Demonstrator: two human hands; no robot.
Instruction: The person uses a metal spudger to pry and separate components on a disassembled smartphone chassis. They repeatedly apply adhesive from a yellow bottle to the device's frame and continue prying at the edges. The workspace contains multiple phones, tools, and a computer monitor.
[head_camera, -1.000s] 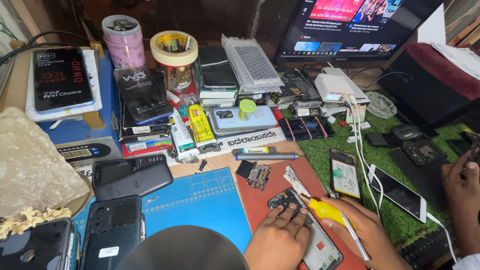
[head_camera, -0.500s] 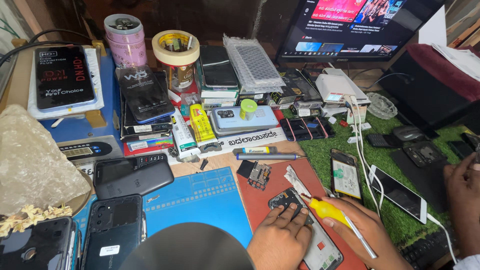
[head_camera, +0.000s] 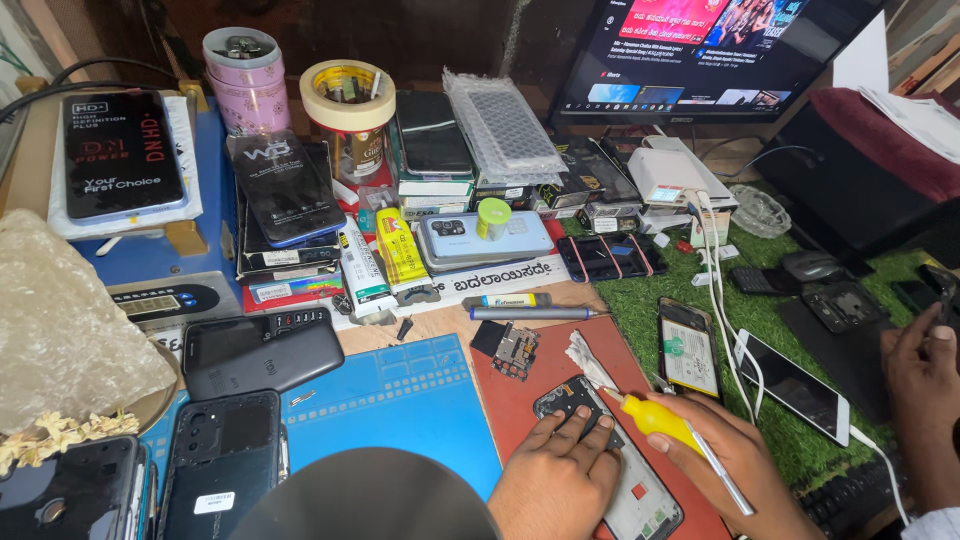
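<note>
The opened phone (head_camera: 610, 455) lies at six o'clock on the red mat (head_camera: 520, 400), back already off, left hand (head_camera: 555, 480) fingers pressing it flat, right hand (head_camera: 725, 460) fingers gripping a yellow screwdriver (head_camera: 655, 415), parts left inside.

Left hand (head_camera: 556, 480) at lower centre of the frame, palm down, fingers (head_camera: 575, 425) spread flat and pressing downward. Right hand (head_camera: 735, 462) just to its right, lower right of centre, fingers curled in a pen-style grip, wrist running off the bottom edge.

Phone repair workshop, bench crowded with opened phones (head_camera: 222, 470), circuit board (head_camera: 515, 349), blue work mat (head_camera: 400, 400), monitor (head_camera: 700, 50)
</note>
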